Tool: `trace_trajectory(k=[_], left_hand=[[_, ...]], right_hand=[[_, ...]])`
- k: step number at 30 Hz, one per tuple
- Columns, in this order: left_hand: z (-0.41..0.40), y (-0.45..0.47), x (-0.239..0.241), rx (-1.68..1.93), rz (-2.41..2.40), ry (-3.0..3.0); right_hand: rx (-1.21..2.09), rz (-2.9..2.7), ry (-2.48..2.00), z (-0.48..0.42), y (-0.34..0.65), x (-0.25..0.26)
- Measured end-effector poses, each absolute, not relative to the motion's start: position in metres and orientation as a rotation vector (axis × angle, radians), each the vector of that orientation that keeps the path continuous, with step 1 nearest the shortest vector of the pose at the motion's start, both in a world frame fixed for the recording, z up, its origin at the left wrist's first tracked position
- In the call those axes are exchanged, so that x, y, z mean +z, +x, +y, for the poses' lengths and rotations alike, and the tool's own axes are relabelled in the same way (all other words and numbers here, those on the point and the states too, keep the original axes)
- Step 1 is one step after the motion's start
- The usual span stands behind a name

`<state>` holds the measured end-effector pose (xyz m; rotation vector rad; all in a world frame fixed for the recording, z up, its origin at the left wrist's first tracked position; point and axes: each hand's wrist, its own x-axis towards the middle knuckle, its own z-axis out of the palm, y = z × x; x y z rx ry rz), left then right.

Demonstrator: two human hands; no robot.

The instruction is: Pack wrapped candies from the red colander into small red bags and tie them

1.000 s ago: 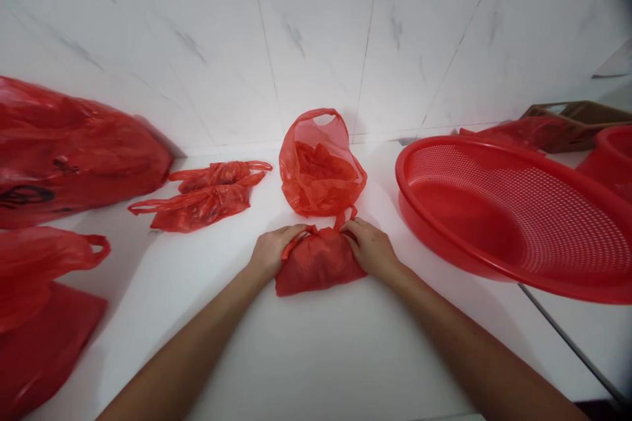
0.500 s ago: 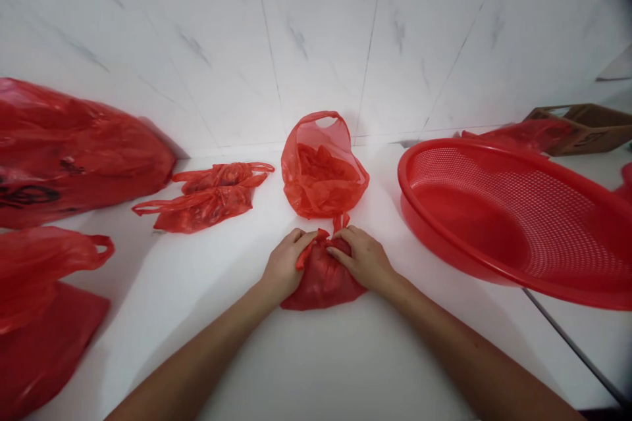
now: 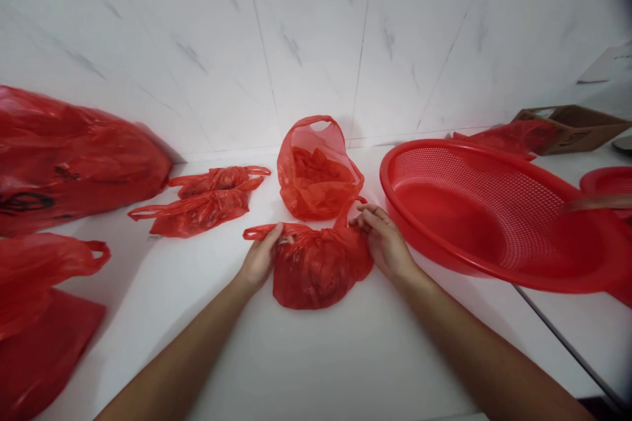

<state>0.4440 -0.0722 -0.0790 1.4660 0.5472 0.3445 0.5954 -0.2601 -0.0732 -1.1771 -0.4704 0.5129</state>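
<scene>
A small filled red plastic bag (image 3: 316, 270) lies on the white counter (image 3: 345, 355) in front of me. My left hand (image 3: 259, 260) pinches its left handle, which is stretched out to the left. My right hand (image 3: 385, 240) pinches its right handle loop at the bag's upper right. Just behind stands an open red bag (image 3: 316, 168) with red stuff inside, its mouth upward.
A large red perforated basin (image 3: 494, 210) sits right of my hand. Two tied red bags (image 3: 202, 200) lie at mid left, a big stuffed red bag (image 3: 74, 158) and more red bags (image 3: 39, 302) at far left. A brown box (image 3: 573, 125) stands far right against the tiled wall.
My hands were bunched together at the top of the small bag; they have now spread apart, pulling its two handles out to either side.
</scene>
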Motion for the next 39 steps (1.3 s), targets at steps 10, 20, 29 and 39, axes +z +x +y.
trace_trajectory(k=[10,20,29,39], left_hand=[[-0.041,0.441,-0.064,0.497,0.616,1.308],[-0.009,0.430,-0.055,0.603,0.828,1.574],[-0.062,0.439,-0.014,0.511,-0.106,2.761],[-0.036,0.393,0.025,0.252,0.296,2.446]], right_hand=[[0.547,-0.771,-1.036,-0.288,0.567,-0.037],[0.548,-0.880,-1.172,-0.286,0.561,-0.033],[0.571,-0.796,-1.153,-0.287,0.568,-0.037],[0.262,-0.764,-1.421,-0.274,0.577,-0.050]])
